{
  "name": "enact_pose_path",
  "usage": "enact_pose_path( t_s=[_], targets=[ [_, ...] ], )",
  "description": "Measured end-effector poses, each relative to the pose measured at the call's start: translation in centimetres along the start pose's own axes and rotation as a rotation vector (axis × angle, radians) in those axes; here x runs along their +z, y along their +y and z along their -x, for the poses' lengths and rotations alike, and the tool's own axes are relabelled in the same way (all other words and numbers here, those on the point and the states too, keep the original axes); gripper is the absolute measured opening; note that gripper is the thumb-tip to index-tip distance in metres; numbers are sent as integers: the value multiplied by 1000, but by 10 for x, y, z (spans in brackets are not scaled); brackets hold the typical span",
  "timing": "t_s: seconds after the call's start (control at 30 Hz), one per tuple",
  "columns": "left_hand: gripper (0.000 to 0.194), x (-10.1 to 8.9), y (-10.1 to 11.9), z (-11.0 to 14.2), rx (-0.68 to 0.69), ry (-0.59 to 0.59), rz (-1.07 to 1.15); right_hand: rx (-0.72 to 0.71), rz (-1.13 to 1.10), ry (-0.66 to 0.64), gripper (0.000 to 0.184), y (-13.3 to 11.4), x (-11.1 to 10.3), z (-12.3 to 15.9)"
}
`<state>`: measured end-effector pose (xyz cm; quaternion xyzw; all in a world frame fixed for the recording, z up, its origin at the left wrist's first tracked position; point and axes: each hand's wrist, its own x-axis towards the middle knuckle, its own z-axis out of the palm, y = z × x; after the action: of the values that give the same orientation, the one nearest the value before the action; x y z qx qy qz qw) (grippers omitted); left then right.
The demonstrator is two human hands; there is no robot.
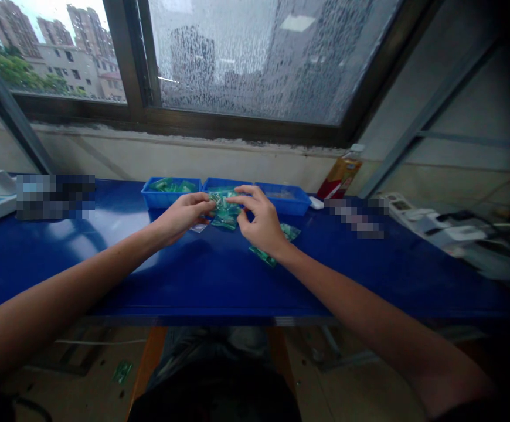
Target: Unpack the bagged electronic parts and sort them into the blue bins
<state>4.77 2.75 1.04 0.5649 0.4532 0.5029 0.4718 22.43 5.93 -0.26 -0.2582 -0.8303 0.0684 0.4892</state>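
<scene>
Over the middle of the blue table, a clear green plastic bag (225, 220) is between my two hands, with small pale pieces showing in or on it. My left hand (183, 215) pinches the bag's left side between thumb and fingers. Fingers and thumb of my right hand (261, 221) are bent round its right side, the fingertips on its upper face. Below my left fingers lies a small clear bag (199, 227). More green bags (262, 256) lie on the table beside and partly behind my right wrist.
Behind my hands stand a blue bin of green bags (171, 186), a second blue bin (233, 183) and a right-hand blue bin (288, 205). A drink bottle (340, 173) is by the wall. Power strips (435, 225) and cables lie right. A green bag (122, 371) is on the floor.
</scene>
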Motion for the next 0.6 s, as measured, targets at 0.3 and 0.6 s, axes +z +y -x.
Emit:
enact_pose_path(
  t_s=[0.3,0.6],
  targets=[
    [21,-7,-6,2,674,125,-840,524,-376,-52,30,7,1,-6],
    [27,-10,-1,2,808,31,-1025,746,-739,-55,17,2,-1,-9]
  ],
)
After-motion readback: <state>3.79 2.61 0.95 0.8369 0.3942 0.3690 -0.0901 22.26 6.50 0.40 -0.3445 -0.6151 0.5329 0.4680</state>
